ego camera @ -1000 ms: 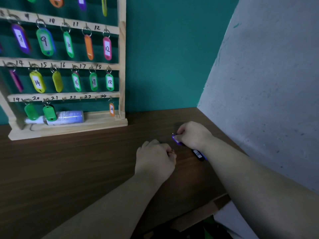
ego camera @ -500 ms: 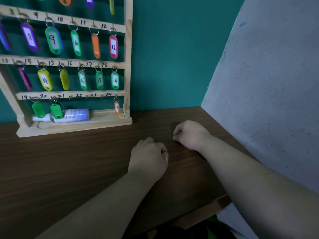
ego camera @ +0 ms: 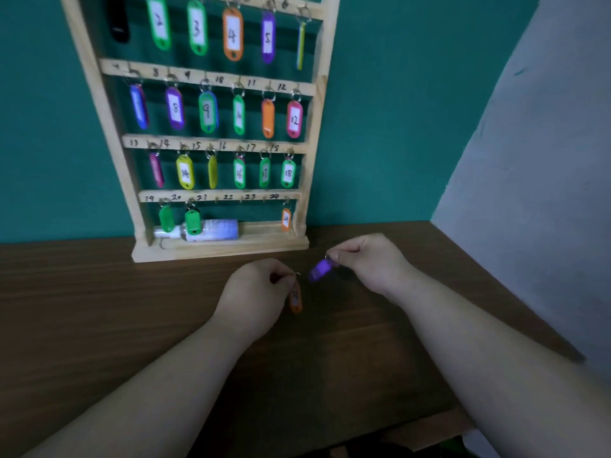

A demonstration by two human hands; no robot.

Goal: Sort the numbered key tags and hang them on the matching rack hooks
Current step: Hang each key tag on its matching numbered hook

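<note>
Twenty-three key tags (ego camera: pixel 232 34), one rack (ego camera: pixel 231 248), one bottle (ego camera: pixel 213 230)

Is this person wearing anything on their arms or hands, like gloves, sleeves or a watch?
No. Both forearms are bare, with no sleeves in view. The left hand and right hand wear no gloves; no watch or bracelet shows.

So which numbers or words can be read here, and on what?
"2", "3", "4", "5": top-row tags.
"8", "9", "12": second-row tags.
"14", "16", "18": third-row tags.
"11", "12", "14" to "24": handwritten on rails.
Too blurred: orange tag in left hand, purple tag in right hand, bottle label.
</note>
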